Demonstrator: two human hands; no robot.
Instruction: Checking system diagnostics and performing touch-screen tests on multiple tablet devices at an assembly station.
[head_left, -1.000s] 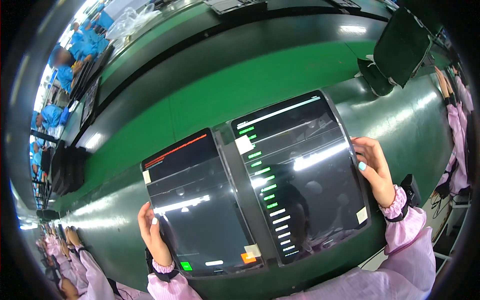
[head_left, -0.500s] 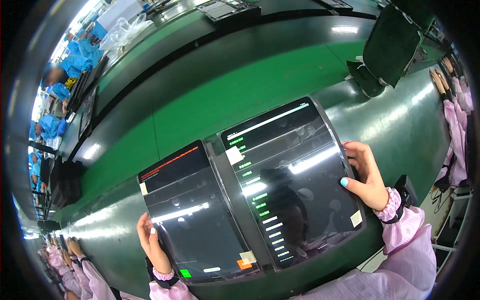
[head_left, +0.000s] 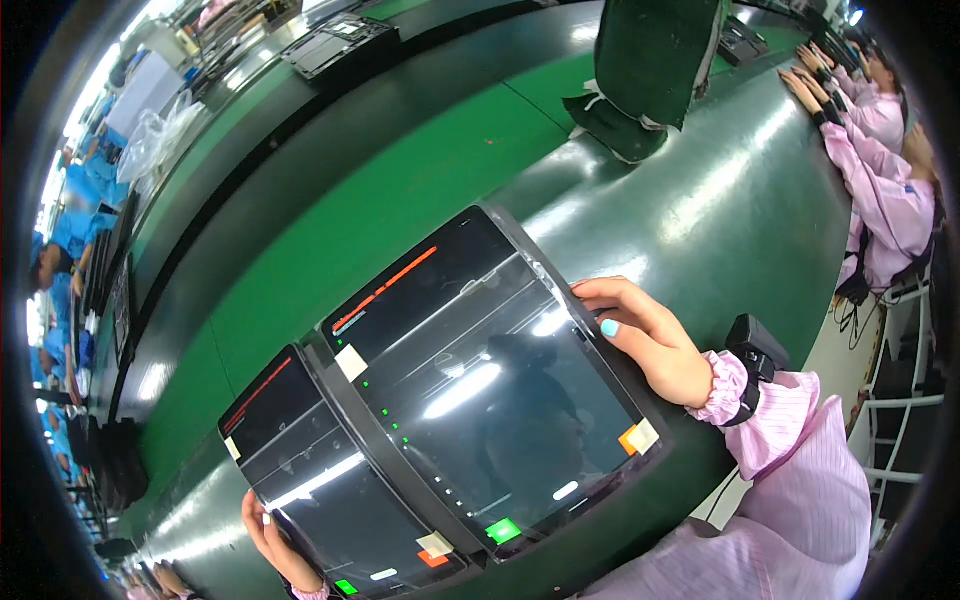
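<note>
Two dark tablets lie side by side, tilted in view, each with film over its screen and small cream paper stickers. My left hand grips the outer edge of the left tablet, thumb at the front and some fingers hidden. The outer edge of the right tablet is held by my right hand, its blue-nailed thumb near the bezel and fingers along the side. Both screens show red text at the top and green and orange blocks near the bottom. The tablets' inner edges meet or overlap slightly.
Beneath and beyond is a glossy green workbench. A dark green upright panel stands at the back. A flat dark device and a clear plastic bag lie far left. People in pink sit at right; people in blue are at left.
The right tablet's screen has gone from a list of lines to a dark page with red text and coloured blocks. The view has turned right, so tablets and hands appear further left. Both grips stay.
</note>
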